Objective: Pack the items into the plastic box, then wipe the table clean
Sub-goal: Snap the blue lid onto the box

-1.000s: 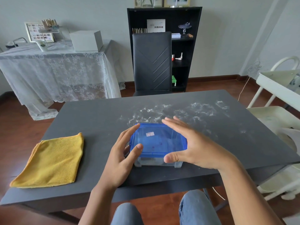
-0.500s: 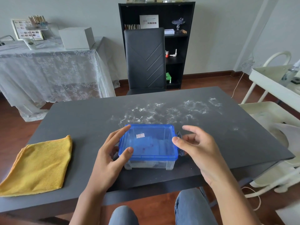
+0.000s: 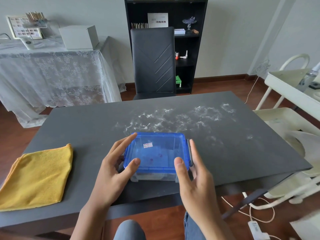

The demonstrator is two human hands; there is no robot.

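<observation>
A clear plastic box with a blue lid [image 3: 155,151] stands on the dark table [image 3: 86,127] near its front edge, lid on. Small items show dimly through the lid. My left hand [image 3: 110,172] lies against the box's left side, thumb on the lid's front left corner, fingers stretched along the side. My right hand [image 3: 194,184] is at the right side, thumb on the lid's front right corner, straight fingers beside the grey latch [image 3: 189,151]. A folded yellow cloth [image 3: 38,175] lies at the table's front left. White powder smears [image 3: 173,118] spread behind the box and to the right.
A black chair [image 3: 153,63] stands at the table's far side, in front of a black shelf. A white cart [image 3: 290,94] is close to the table's right edge. A cable and plug [image 3: 254,226] lie on the floor at the right.
My right hand has come off the top of the lid and moved to the box's right side, thumb now on the lid's corner. My left hand has stayed at the left side.
</observation>
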